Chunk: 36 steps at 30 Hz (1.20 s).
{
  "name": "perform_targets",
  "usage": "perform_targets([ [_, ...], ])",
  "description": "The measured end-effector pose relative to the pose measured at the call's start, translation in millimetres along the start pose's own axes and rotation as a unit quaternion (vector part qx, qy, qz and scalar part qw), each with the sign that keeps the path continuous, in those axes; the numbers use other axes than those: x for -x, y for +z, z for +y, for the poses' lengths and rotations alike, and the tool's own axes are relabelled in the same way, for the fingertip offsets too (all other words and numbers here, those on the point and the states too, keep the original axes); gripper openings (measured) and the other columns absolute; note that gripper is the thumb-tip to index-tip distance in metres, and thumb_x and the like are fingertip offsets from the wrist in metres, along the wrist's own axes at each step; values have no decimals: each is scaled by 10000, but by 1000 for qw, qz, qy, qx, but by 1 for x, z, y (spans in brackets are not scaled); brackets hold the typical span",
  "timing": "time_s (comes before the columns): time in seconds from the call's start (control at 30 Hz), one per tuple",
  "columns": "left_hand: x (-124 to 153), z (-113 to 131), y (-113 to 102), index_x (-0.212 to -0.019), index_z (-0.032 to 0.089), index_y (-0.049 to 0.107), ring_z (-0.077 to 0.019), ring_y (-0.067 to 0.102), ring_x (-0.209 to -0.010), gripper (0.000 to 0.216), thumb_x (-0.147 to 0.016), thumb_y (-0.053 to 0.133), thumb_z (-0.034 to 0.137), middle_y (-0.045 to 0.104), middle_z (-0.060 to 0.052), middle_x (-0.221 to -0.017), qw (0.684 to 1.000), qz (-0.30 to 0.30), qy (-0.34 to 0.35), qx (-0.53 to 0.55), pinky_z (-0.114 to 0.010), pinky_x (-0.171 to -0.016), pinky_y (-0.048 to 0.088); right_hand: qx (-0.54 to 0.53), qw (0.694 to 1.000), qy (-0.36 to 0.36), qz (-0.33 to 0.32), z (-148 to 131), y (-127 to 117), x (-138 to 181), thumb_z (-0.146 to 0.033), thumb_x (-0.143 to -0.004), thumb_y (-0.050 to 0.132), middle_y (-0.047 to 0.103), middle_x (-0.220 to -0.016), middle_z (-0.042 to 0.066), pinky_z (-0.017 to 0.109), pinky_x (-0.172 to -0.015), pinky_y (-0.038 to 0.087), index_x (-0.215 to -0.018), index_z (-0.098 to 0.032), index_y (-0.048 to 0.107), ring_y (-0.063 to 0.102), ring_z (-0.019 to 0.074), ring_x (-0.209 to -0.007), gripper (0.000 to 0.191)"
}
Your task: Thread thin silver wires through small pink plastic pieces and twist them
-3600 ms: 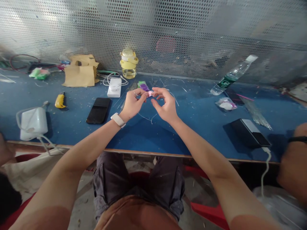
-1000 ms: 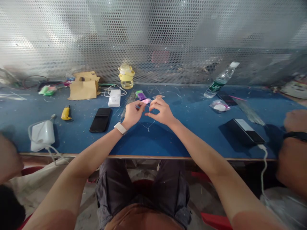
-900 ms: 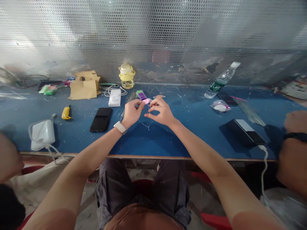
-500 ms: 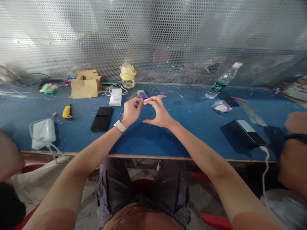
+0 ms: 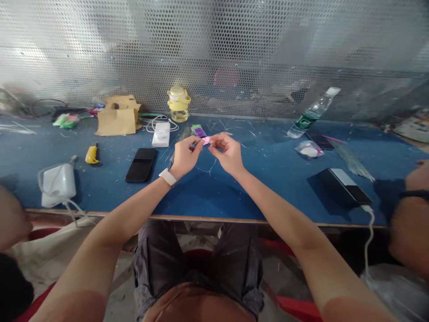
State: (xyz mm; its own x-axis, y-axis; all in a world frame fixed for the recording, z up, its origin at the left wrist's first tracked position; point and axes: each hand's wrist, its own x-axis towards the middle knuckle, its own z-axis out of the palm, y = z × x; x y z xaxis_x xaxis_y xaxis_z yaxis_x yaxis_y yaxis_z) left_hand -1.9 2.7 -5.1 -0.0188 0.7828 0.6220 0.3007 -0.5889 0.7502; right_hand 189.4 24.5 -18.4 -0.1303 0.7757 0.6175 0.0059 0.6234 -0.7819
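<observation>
Between my hands, above the middle of the blue table, is a small pink piece (image 5: pixel 206 141), its exact kind too small to make out. My left hand (image 5: pixel 186 155) pinches its left side with thumb and fingertips. From the right, my right hand (image 5: pixel 229 153) closes thumb and fingers at its other side. A thin clear strand (image 5: pixel 210 169) curves below the hands. Just behind the fingers lie a purple packet (image 5: pixel 200 132) and a green one (image 5: pixel 195 128). Loose wire-like strands (image 5: pixel 183 134) lie beside my left hand.
A black phone (image 5: pixel 141 165), white power bank (image 5: pixel 161 134), yellow cutter (image 5: pixel 91 154) and white adapter (image 5: pixel 59 184) lie to the left. A yellow-lidded bottle (image 5: pixel 178 104) stands behind. To the right are a tilted water bottle (image 5: pixel 313 113), black box (image 5: pixel 343 188) and a co-worker's arm (image 5: pixel 414 219).
My right hand's thumb has come up from wide apart to close near the pink piece. More of the pink piece now shows between my hands.
</observation>
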Motion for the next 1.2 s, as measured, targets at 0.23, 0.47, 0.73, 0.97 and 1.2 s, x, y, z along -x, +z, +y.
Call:
perform_targets([
  [0.23, 3, 1, 1, -906, 183, 815, -103, 666, -646, 209, -1055, 741, 308, 756, -14, -768, 1000, -1, -7, 19, -188, -585, 499, 7, 999, 35, 27, -1, 3, 1, -596, -907, 950, 788, -954, 30, 398, -872, 675, -1065, -247, 815, 762, 197, -874, 407],
  [0.47, 2, -4, 10, -930, 185, 779, -37, 493, -387, 431, -993, 872, 600, 726, 17, -809, 963, -23, -124, 238, -204, -363, 357, 109, 987, -111, 50, -11, 4, 5, -543, -1095, 771, 796, -1047, 58, 390, -803, 660, -1090, -275, 815, 753, 216, -925, 272],
  [0.73, 1, 1, 9, -954, 165, 812, -47, 638, -518, 359, -1012, 919, 503, 727, 12, -857, 922, -70, -186, 331, -188, -477, 520, 171, 967, -184, 27, -12, 1, 7, -310, -1117, 718, 851, -1085, 52, 377, -814, 686, -1088, -267, 791, 790, 201, -910, 90],
  [0.97, 0, 10, 6, -958, 165, 814, -38, 606, -469, 476, -916, 992, 605, 698, 31, -811, 916, -100, -152, 358, -176, -415, 453, 206, 956, -199, 68, -15, -3, 4, -429, -1122, 769, 865, -1036, 38, 424, -873, 703, -1045, -292, 817, 799, 219, -897, 164],
  [1.2, -2, 21, 6, -920, 162, 789, 5, 437, -374, 270, -1090, 849, 363, 628, 70, -727, 915, -50, -217, 337, -158, -346, 310, 251, 930, -264, 42, -11, -8, 2, -421, -1156, 721, 889, -1017, 29, 487, -1008, 704, -996, -317, 851, 837, 231, -931, 232],
])
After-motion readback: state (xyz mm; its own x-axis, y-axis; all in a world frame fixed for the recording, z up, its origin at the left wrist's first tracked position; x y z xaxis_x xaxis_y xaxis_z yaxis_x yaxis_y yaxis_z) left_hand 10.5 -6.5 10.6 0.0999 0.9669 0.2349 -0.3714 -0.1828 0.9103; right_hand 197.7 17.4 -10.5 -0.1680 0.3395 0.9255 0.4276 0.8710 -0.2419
